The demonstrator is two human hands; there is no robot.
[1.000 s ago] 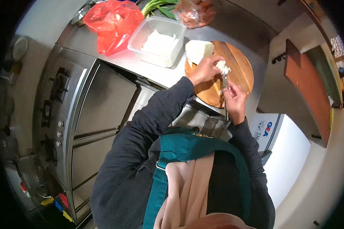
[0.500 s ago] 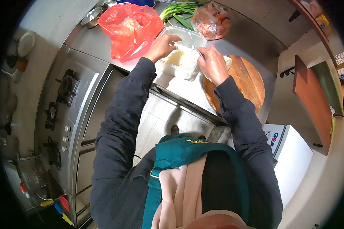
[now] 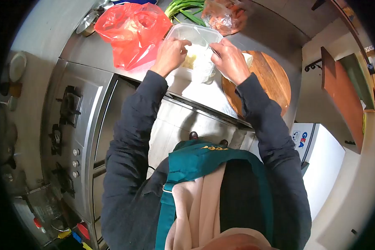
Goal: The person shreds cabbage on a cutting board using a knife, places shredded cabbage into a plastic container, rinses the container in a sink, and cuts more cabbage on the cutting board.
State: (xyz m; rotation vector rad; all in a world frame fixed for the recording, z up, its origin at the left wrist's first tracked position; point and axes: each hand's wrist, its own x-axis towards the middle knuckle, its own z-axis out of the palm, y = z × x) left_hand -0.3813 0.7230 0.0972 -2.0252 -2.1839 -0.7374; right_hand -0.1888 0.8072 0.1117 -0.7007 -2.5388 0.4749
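A clear plastic container (image 3: 218,36) sits on the counter between my hands, with pale yellowish shreds (image 3: 190,61) and white material inside. My left hand (image 3: 171,55) is at its left side, fingers curled in a pinch over the opening; what they hold, if anything, is hidden. On the right, my right hand (image 3: 231,61) is closed round the handle of a thin utensil (image 3: 215,52), whose kind I cannot make out. A round wooden board (image 3: 270,79) lies beside that hand, with a pale wrapped item (image 3: 248,59) at its edge, partly behind the hand.
A red plastic bag (image 3: 133,35) stands left of the container. Behind are green onions (image 3: 183,7) and a clear bag of orange pieces (image 3: 225,17). Metal bowls (image 3: 87,23) sit at the back left. A gas stove (image 3: 81,104) is to the left; a white appliance (image 3: 325,166) is at right.
My left hand's fingers have drawn in from spread to curled. My right hand stays closed on the utensil, slightly higher in view. The whole view has shifted a little.
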